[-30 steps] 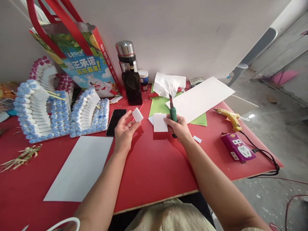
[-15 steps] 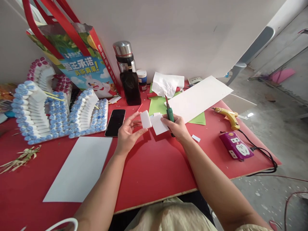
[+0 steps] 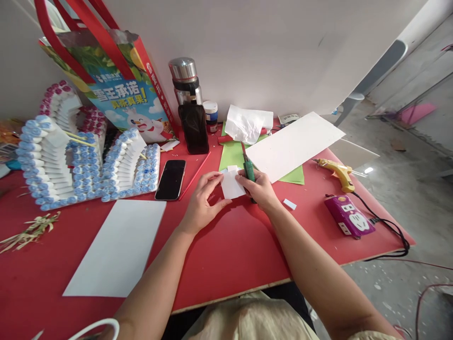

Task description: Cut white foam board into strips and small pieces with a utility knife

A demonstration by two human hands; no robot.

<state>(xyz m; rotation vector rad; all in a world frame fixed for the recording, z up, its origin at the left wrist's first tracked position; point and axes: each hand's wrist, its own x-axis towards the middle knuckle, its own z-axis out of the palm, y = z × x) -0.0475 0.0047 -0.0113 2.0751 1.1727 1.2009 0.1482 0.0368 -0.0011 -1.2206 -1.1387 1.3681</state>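
Note:
Small white card pieces [image 3: 232,185] lie together between my hands, above the red tabletop. My left hand [image 3: 203,203] has its fingertips and thumb at their left edge, gripping them from the side. My right hand [image 3: 261,189] is wrapped round a green-handled tool [image 3: 249,170] with a narrow, reddish-brown pointed end aimed away from me. The right thumb also presses on the right side of the card pieces. Most of the tool's lower end is hidden by the hand.
A white sheet [image 3: 116,248] lies at left near blue-and-white folded models [image 3: 53,165]. Behind are a phone [image 3: 170,180], red stick [image 3: 195,175], steel flask [image 3: 183,71] and long white board [image 3: 297,144]. At right sit a yellow glue gun [image 3: 338,174] and purple power socket [image 3: 348,216].
My left hand has brought its small white piece rightward against the card by my right hand. The red stick behind that hand now shows more fully. My right hand has barely moved.

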